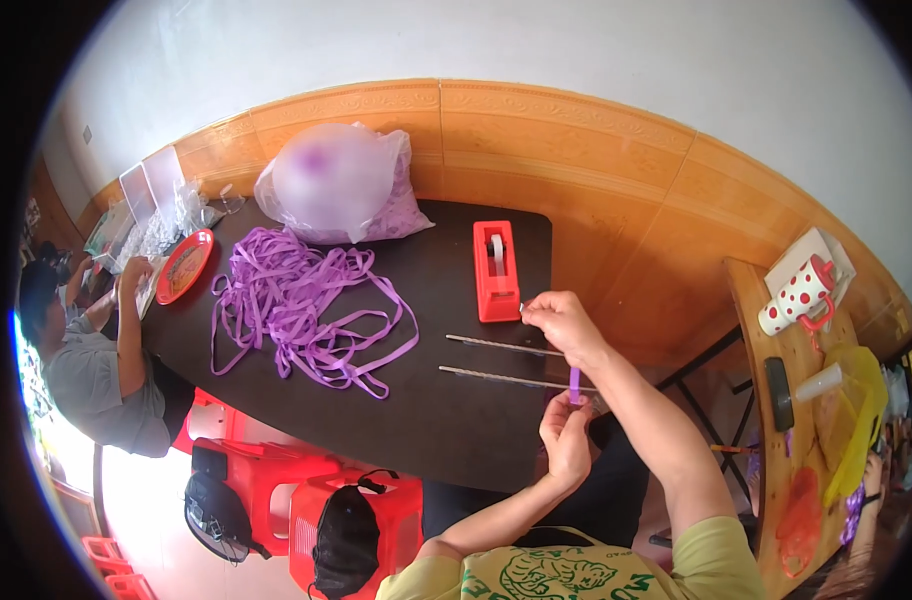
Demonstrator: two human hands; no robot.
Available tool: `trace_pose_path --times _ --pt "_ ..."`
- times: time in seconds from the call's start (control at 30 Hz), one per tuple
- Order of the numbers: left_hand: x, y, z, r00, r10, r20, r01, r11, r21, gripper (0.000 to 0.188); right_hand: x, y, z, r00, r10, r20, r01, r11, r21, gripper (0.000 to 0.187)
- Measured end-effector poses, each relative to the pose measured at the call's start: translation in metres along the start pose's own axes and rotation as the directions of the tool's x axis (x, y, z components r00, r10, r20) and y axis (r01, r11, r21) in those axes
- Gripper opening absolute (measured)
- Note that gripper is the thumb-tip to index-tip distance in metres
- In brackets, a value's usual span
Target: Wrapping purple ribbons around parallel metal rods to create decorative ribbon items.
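My left hand, closed, pinches the lower end of a short strip of purple ribbon at the table's right edge. Farther out, my right hand is closed in a pinch at the near end of a red tape dispenser; whatever sits between its fingertips is too small to make out. A white roll of tape is set in the dispenser. Two thin twisted rods stick out to the left over the dark table. Their right ends pass behind my right wrist and close to the strip.
Left of the rods lies a tangled heap of purple ribbon, with a full plastic bag behind it. A red plate and another person are at far left. Red stools stand near; a wooden side table stands right.
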State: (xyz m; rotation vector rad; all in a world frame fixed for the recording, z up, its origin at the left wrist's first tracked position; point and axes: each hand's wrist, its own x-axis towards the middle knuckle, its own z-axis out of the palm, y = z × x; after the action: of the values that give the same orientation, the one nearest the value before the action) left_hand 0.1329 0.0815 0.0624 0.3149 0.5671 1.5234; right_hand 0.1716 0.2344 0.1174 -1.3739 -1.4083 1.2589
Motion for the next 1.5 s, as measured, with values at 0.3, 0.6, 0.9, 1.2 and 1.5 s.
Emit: trace_pose_path --times 0.3,0.6,0.9,1.2,1.5 --pt "0.008 -0.003 -0.002 0.995 0.045 -0.090 -0.035 0.993 0.114 0.020 -0.068 -0.030 -0.087 0.887 0.013 0.461 0.252 0.824 -0.507 0.015" --pt "0.012 -0.008 0.001 0.990 0.102 -0.100 -0.090 0.989 0.115 0.026 -0.063 0.001 -0.084 0.893 0.113 0.436 0.191 0.781 -0.594 0.018" --pt "0.016 -0.005 0.008 0.990 0.078 -0.119 -0.065 0.992 0.106 0.028 -0.059 0.027 -0.083 0.912 0.018 0.410 0.218 0.825 -0.522 0.018" --pt "0.017 -0.004 0.009 0.987 0.052 -0.152 -0.035 0.993 0.111 0.026 -0.059 0.021 -0.070 0.964 -0.014 0.267 0.153 0.846 -0.510 0.025" --pt "0.010 -0.012 -0.004 0.985 0.161 -0.058 -0.144 0.962 0.233 0.012 -0.056 0.022 -0.068 0.977 0.050 0.209 0.053 0.886 -0.460 0.033"
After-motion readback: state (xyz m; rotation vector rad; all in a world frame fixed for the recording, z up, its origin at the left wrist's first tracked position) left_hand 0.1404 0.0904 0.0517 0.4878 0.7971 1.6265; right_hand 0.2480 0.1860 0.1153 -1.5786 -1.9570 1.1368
